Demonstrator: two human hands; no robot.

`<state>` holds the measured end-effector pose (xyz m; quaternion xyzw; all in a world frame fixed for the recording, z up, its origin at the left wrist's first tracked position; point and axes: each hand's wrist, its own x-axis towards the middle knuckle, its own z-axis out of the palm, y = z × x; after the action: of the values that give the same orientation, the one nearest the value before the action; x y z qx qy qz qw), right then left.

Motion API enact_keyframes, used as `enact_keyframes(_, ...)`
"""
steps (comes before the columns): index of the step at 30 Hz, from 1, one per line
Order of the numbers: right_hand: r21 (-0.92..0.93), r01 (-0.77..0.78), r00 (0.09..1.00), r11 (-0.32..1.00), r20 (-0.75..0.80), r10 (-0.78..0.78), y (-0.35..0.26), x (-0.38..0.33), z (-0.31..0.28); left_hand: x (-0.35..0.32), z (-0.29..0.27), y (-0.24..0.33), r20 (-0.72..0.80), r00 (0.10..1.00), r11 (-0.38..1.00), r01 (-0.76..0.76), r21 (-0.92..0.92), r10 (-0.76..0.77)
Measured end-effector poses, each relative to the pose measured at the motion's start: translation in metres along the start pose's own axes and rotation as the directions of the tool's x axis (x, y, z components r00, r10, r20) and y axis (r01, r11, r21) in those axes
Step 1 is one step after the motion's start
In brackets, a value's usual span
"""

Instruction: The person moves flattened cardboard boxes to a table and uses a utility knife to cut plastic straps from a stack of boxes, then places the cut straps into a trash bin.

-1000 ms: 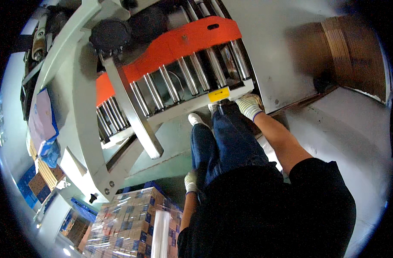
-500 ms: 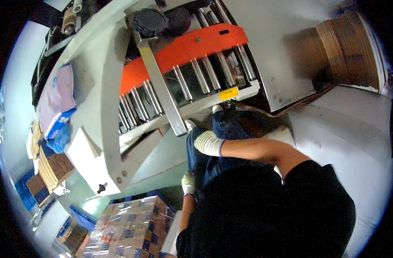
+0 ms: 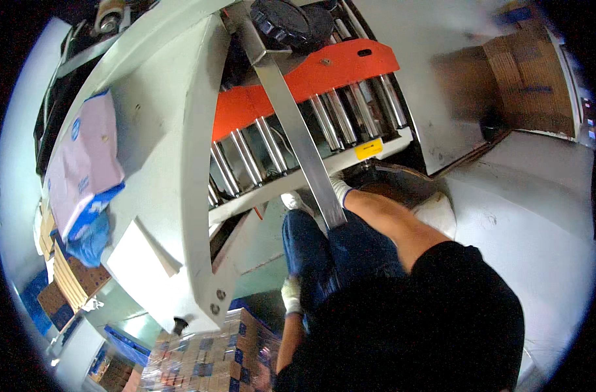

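Observation:
My right hand [image 3: 339,189], in a white glove, reaches forward to the near edge of a roller conveyor [image 3: 291,140] with an orange guard [image 3: 324,72]. A slanted grey metal bar [image 3: 291,117] of the machine covers its fingers, so only the cuff and wrist show. My left hand [image 3: 290,295], also gloved, hangs against my blue jeans [image 3: 324,255] by the thigh, with nothing seen in it. One white shoe [image 3: 293,200] shows under the conveyor's edge.
The machine's white frame [image 3: 174,163] fills the left, with a pink and blue packet [image 3: 82,170] lying on it. Black knobs [image 3: 288,23] sit on top. Brown cardboard boxes [image 3: 526,72] stand far right. A film-wrapped stack of small boxes [image 3: 206,356] stands below left.
My right hand has moved left along the conveyor's near edge, from beside the yellow label to behind the metal bar. The view has swung right over the machine. My left hand stays at the thigh.

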<state>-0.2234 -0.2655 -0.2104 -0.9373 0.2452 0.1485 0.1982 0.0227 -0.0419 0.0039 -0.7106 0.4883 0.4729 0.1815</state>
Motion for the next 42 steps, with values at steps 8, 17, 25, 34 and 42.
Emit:
enact_keyframes(8,0.061,-0.497,0.83,0.866,0.324,0.454,0.02,-0.021,-0.042,-0.022,0.0,0.021,-0.062,0.998,0.99,0.017,-0.138,-0.026)
enact_keyframes(17,0.673,-0.309,0.845,0.672,-0.13,0.519,0.011,-0.174,-0.239,0.001,0.001,0.05,-0.09,0.995,0.997,0.036,-0.069,-0.042)
enact_keyframes(25,0.523,-0.713,0.552,0.468,0.006,0.834,0.006,-0.194,-0.257,0.028,-0.023,0.089,-0.015,0.999,0.999,-0.052,-0.013,0.052)
enact_keyframes(34,0.435,-0.852,0.325,0.291,0.004,0.946,0.025,-0.189,-0.218,0.047,-0.02,0.067,0.044,0.997,0.995,-0.068,-0.068,0.071)
enact_keyframes(42,0.641,-0.751,0.102,0.158,-0.123,0.987,0.064,-0.213,-0.169,0.061,0.033,0.03,-0.043,0.997,0.996,-0.061,-0.068,0.058)
